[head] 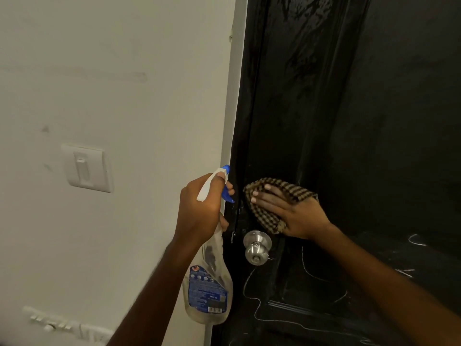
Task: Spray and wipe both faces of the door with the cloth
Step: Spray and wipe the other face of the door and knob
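Note:
A glossy black door [374, 121] fills the right side, wet and streaked near the top, with white chalk scribbles low down. My right hand [294, 213] presses a brown checked cloth [277, 193] flat against the door just above the round silver knob [257, 247]. My left hand [202, 213] grips a clear spray bottle [208, 283] with a white and blue trigger head, held beside the door's left edge, nozzle toward the door, a finger on the trigger.
A white wall [124, 96] takes up the left side, with a white light switch [86, 168] at mid height and a socket strip [62, 325] low down. The white door frame [232, 121] runs along the door's left edge.

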